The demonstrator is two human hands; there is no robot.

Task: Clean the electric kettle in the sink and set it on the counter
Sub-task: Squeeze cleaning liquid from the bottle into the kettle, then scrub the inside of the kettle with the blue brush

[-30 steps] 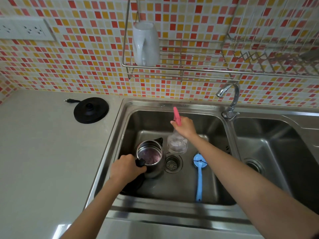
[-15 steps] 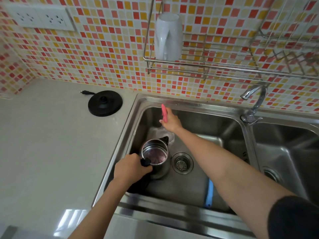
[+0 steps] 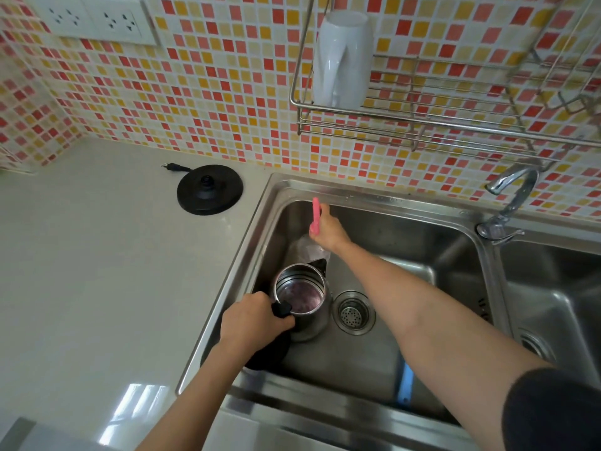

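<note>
A steel electric kettle [image 3: 302, 297] stands upright in the left sink basin [image 3: 390, 242], its lid open and purplish residue inside. My left hand [image 3: 253, 320] is shut on its black handle at the near left side. My right hand [image 3: 327, 231] holds a clear spray bottle [image 3: 309, 250] with a pink trigger just behind the kettle's spout, near the basin's back left corner. The bottle's body is partly hidden by the hand and kettle.
The black kettle base [image 3: 209, 189] with its plug lies on the pale counter [image 3: 97, 271] left of the sink. A drain [image 3: 353, 312] sits beside the kettle. A blue brush handle [image 3: 405, 382] shows under my right arm. A tap [image 3: 510, 200] and wire rack with a white mug [image 3: 341, 60] are behind.
My right hand has carried the spray bottle leftward from the basin's middle to behind the kettle. The view has shifted left. My left hand stays on the handle.
</note>
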